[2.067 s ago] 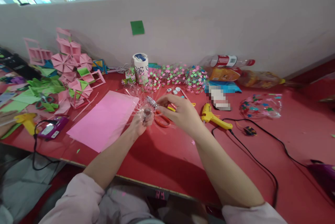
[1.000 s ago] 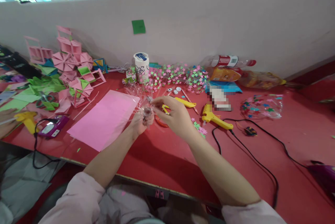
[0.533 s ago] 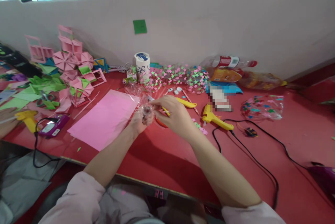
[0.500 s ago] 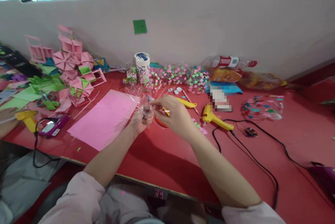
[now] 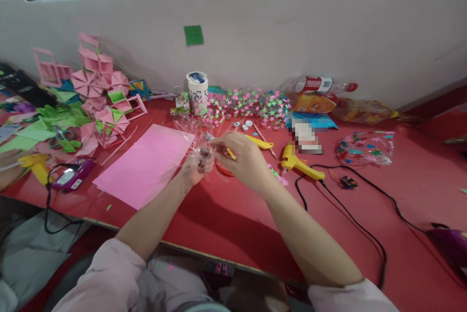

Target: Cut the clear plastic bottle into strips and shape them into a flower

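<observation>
My left hand (image 5: pixel 193 170) is closed around a bunch of crinkled clear plastic film (image 5: pixel 205 153), gathered above the table. Something small and greyish shows in the film; I cannot make out what it is. From the right, my right hand (image 5: pixel 245 156) reaches over with thumb and fingertips pinched at the film's edge. Beneath that hand, a thin yellow piece (image 5: pixel 231 154) and a curved red-orange thing (image 5: pixel 224 170) are partly hidden. A sheet of pink paper (image 5: pixel 146 168) lies just left of my left hand. Behind my right hand rests a yellow utility knife (image 5: pixel 260 142).
At right, a yellow glue gun (image 5: pixel 302 165) trails a black cable over the red table (image 5: pixel 350 239). Star-filled clear bags (image 5: pixel 248 107), a cup (image 5: pixel 197 93) and a bottle (image 5: pixel 321 85) line the partition. Pink paper models (image 5: pixel 98 78) and a co-worker's hand (image 5: pixel 10 166) are left.
The hands hold nearly the same pose on the plastic film. The view has shifted very slightly; otherwise nothing on the table has visibly moved.
</observation>
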### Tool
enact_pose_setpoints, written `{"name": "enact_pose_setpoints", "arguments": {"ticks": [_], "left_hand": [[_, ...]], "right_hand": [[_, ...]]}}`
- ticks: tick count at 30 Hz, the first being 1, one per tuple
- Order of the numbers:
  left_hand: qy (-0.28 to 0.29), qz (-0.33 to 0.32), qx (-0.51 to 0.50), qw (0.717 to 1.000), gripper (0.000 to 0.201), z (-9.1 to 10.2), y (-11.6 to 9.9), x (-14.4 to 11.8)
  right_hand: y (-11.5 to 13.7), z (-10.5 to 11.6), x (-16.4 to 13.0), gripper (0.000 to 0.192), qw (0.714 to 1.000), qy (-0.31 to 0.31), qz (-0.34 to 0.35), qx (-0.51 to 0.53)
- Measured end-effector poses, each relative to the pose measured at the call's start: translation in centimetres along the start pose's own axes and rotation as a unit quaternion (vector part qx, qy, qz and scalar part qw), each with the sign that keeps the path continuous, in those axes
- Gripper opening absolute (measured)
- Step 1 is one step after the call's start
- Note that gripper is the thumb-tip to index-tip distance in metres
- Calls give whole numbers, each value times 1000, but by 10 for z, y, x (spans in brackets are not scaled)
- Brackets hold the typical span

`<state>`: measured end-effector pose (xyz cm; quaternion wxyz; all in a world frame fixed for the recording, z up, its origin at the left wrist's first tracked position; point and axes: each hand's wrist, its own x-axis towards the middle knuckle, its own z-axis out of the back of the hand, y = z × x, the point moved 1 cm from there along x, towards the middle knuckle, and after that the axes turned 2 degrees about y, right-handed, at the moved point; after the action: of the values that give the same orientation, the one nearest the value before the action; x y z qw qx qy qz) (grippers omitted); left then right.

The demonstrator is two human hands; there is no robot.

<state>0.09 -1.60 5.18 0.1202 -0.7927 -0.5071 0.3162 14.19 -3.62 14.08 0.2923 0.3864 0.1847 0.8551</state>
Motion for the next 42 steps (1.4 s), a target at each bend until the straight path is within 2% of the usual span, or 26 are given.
{"name": "enact_pose_setpoints", "arguments": {"ticks": [4,6,9,13,17,23,30,34,38,42], "left_hand": [[-2,1,-2,1000,38,0,0,-1],[-5,6,-6,1000,37,1,0,-1],[-9,8,-17,1000,38,3,0,-1],[-26,10,-42,999,36,3,0,-2],[-14,10,-59,998,31,6,-6,-2],[18,-6,-89,996,34,8,-17,-6],[3,-33,-105,994,41,3,-20,-14],[13,-56,-79,995,33,2,-17,-13],[-7,-103,-18,994,33,3,-17,-7],[-7,-66,37,997,38,2,-15,-3]], "right_hand": [[1,3,1,27,998,3,-42,37],[1,4,1,20,999,9,-36,40],[0,5,2,9,999,32,12,-11],[1,3,1,14,990,28,59,-125],[6,2,-2,17,976,25,93,-196],[8,-3,-4,23,965,48,110,-235],[-5,-18,-6,22,950,94,109,-278],[-2,-15,-6,21,951,108,102,-271],[6,-4,-4,22,965,82,79,-235],[8,3,-2,18,977,35,60,-202]]}}
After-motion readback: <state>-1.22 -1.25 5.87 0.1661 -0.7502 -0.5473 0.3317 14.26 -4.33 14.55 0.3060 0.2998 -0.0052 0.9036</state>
